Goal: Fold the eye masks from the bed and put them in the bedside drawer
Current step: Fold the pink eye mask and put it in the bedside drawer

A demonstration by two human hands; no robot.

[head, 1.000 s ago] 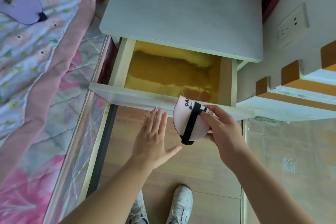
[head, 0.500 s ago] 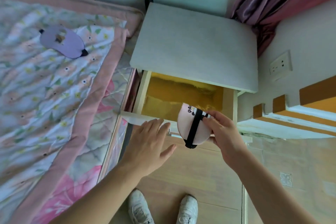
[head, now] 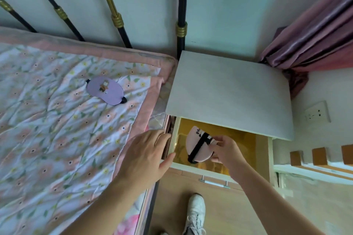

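Our right hand [head: 226,150] pinches the folded pink eye mask [head: 198,144] low inside the open drawer [head: 176,139] for release; left hand [head: 147,152] spread, empty, beside the drawer.

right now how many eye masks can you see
2. A purple eye mask lies flat on the bed quilt. A folded pink eye mask is held by the right hand over the open drawer. Others may be hidden.
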